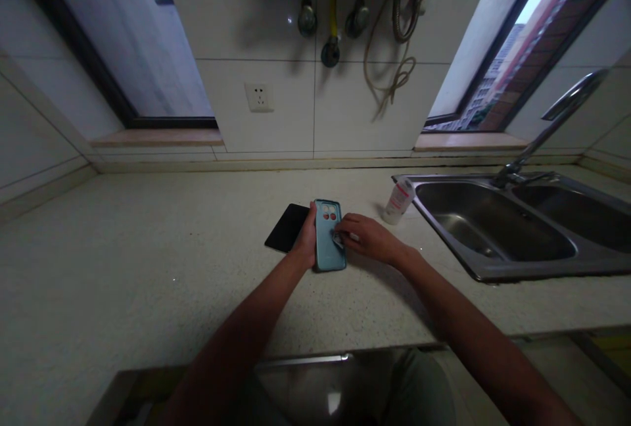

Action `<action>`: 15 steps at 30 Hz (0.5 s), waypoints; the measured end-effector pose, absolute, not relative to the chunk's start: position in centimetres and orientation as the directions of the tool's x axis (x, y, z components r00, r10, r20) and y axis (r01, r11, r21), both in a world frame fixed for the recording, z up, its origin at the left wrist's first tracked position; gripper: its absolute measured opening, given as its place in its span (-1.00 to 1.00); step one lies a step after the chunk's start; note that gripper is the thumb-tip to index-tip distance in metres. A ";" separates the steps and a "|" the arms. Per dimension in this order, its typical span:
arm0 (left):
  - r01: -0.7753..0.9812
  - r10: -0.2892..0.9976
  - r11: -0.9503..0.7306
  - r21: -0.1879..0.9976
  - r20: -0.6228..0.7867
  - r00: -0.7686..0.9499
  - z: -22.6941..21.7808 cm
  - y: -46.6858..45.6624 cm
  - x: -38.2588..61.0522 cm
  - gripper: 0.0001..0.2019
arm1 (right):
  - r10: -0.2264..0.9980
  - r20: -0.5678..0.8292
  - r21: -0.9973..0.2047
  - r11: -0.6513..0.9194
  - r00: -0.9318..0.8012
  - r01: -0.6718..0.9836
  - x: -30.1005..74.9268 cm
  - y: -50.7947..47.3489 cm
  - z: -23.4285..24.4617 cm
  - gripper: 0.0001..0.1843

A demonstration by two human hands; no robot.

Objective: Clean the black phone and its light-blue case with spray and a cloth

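A smartphone in a teal case (329,246) lies back up on the speckled stone countertop (148,268), its camera cutout showing near the top. My left hand (306,238) grips its left edge. My right hand (367,238) comes in from the right, fingertips pinched at the case's lower right on a small shiny item (338,240). That item is mostly hidden, and I cannot tell what it is. A flat black slab (286,227), perhaps a tablet or phone, lies just left of the teal phone, partly under my left hand.
A white and pink bottle (398,201) stands beside a double steel sink (493,229) with a chrome faucet (547,127) to the right. Behind are a tiled wall with a socket (259,96), hanging hoses (330,5), and windows on both sides.
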State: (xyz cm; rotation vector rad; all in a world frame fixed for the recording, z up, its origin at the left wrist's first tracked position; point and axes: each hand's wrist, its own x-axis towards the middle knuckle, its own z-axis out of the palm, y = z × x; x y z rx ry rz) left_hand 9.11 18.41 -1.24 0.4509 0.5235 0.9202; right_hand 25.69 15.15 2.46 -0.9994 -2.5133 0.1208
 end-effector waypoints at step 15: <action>-0.496 0.734 0.636 0.591 -0.266 0.625 -1.6 18.0 8.9 -0.32 | 0.825 0.425 -0.223 0.495 -0.373 0.840 26.0 16.0 1.6 -0.86</action>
